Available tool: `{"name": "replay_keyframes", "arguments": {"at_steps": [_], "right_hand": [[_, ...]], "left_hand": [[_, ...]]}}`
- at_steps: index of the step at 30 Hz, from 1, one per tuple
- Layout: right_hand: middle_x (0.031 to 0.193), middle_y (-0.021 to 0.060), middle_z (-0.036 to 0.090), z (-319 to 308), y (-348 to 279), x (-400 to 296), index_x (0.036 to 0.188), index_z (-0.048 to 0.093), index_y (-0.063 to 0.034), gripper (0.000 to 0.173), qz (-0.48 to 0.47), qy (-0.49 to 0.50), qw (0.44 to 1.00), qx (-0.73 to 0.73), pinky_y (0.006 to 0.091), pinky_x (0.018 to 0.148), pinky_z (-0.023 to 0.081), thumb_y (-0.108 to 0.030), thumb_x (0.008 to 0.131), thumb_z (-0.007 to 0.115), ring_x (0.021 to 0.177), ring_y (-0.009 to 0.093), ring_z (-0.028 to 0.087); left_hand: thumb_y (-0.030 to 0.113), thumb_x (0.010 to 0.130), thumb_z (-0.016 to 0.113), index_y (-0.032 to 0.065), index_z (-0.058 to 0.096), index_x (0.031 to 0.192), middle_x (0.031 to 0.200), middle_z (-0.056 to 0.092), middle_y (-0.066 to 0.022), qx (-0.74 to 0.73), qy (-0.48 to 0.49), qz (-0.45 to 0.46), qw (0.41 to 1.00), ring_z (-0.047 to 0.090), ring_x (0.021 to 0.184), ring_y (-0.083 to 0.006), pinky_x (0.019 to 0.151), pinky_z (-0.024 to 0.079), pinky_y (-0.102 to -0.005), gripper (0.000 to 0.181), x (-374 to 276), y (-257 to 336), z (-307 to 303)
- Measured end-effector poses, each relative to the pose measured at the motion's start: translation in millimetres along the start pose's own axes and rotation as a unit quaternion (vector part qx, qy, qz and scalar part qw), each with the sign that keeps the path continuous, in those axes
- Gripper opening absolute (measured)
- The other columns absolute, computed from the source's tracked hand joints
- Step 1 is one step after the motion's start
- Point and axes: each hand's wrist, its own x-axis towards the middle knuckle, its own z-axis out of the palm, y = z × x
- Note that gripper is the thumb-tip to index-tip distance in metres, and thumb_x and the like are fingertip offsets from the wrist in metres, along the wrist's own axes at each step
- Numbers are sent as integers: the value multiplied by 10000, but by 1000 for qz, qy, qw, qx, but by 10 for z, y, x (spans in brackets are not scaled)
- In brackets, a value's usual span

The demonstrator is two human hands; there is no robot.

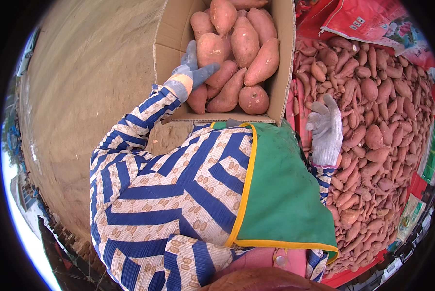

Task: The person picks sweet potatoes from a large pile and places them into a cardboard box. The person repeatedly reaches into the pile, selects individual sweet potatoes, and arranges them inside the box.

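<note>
An open cardboard box [159, 58] at the top centre holds several large reddish sweet potatoes. Inside its left part, my left hand [192, 69], in a grey-blue coated glove, has thumb and fingers around the lower left of a sweet potato [210, 49]; some fingertips are hidden behind it. My right hand [324, 123], in a pale grey knitted glove, is to the right of the box, at the near edge of a big heap of smaller sweet potatoes [374, 136]. Its fingers are apart, slightly bent, with nothing seen in them.
Red sheeting [303, 116] runs between the box and the heap. Red printed sacks [363, 22] lie at the heap's far end. Bare brown ground [75, 91] stretches out to the left. A green apron with yellow edging [283, 189] hangs over my front.
</note>
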Motion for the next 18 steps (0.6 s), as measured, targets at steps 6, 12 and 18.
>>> {"name": "replay_keyframes", "arguments": {"at_steps": [6,12,18], "right_hand": [[1153,190,718,-28,216,-72,1507,478,16,539,33,12,999,9,325,659,615,-319,1094,567,882,218,720],[1110,179,713,-343,275,-375,1509,462,30,563,27,96,995,-9,284,620,605,-299,1076,611,808,194,712],[1028,97,711,-803,227,-715,1322,654,1,372,-10,228,972,-59,289,642,573,-258,1062,596,797,163,689]], "left_hand": [[670,921,613,131,84,1701,1679,292,-283,193,-141,-4,971,404,1504,-434,1232,362,-453,1086,235,-55,336],[314,945,750,97,590,1450,1452,614,-196,145,292,277,904,571,1356,-391,1133,463,-437,573,178,-529,-615],[369,1052,622,41,461,1557,1503,579,-116,-545,-29,-105,831,559,1360,-250,1129,459,-412,623,144,-1343,-590]]}}
